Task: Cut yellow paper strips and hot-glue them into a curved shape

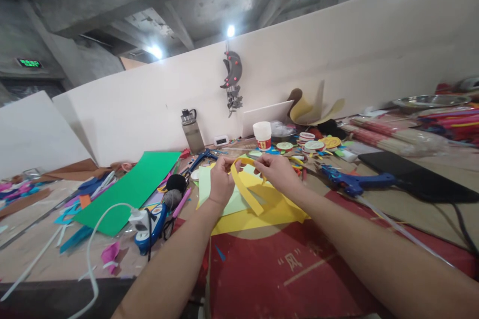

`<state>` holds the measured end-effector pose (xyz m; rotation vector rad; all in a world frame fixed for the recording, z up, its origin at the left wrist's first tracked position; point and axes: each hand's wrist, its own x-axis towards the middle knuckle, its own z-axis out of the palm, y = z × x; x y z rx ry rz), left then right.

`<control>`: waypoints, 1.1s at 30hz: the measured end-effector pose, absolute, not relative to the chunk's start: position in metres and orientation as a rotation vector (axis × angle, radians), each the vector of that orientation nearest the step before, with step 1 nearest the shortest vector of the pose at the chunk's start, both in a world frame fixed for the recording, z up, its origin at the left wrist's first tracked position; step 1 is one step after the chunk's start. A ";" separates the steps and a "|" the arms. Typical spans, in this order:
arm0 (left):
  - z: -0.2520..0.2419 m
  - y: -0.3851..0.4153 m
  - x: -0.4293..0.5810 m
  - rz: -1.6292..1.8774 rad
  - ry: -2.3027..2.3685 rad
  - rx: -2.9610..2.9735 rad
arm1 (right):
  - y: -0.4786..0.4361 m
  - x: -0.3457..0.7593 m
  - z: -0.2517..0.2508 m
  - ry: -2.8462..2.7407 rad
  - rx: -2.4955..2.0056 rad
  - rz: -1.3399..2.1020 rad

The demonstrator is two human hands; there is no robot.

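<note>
A narrow yellow strip [245, 192], which looks like paper or foam sheet, arches between my two hands, one end hanging down toward me. My left hand [223, 179] pinches it on the left of the arch. On the other side my right hand [276, 172] has its fingers closed on the strip near its right part. Beneath both hands lie yellow sheets [232, 223] and a pale green sheet [204, 187], on top of a red printed cardboard surface [254, 279].
A blue glue gun [355, 182] and a black pad [415, 177] lie right. Left are a green sheet [138, 189], a blue power strip [151, 232] with a white cable, and yarn balls. A paper cup [262, 137] and bottle [192, 132] stand behind.
</note>
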<state>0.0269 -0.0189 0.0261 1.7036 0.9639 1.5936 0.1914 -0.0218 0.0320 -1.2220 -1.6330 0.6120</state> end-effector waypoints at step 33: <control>0.030 -0.016 0.029 1.074 0.775 1.427 | -0.020 0.198 0.035 -1.541 -1.120 0.413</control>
